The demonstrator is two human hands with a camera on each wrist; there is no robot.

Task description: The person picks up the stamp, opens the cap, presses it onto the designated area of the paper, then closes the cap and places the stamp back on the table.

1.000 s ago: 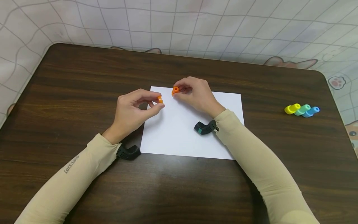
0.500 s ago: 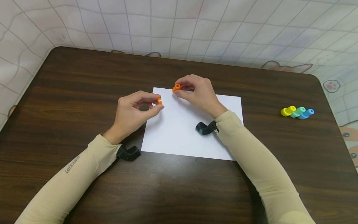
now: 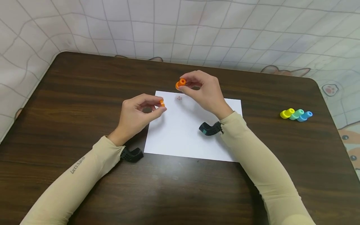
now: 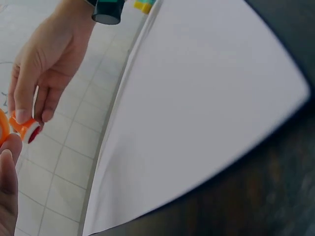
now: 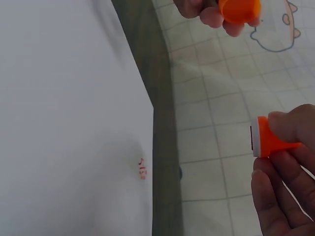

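Observation:
My right hand (image 3: pixel 206 92) pinches an orange toy stamp (image 3: pixel 181 83) above the far edge of a white sheet of paper (image 3: pixel 180 134). In the right wrist view, the stamp (image 5: pixel 275 140) has a white rim round its dark red face, clear of the paper. A small red stamped mark (image 3: pixel 179 98) shows on the sheet near its far left corner; its details are too small to read. My left hand (image 3: pixel 137 111) holds an orange cap (image 3: pixel 162 103) between thumb and fingertips over the sheet's left edge. Fingers partly cover both the cap and the stamp.
On the right of the dark wooden table (image 3: pixel 180 193), a yellow stamp (image 3: pixel 287 113), a green stamp (image 3: pixel 296 114) and a blue stamp (image 3: pixel 305 116) lie side by side. A checked white cloth (image 3: pixel 174 28) hangs behind the table.
My right hand has lifted the stamp off the paper and drawn it up and to the right, uncovering the red mark. The left hand keeps its hold on the cap. The head view has shifted slightly.

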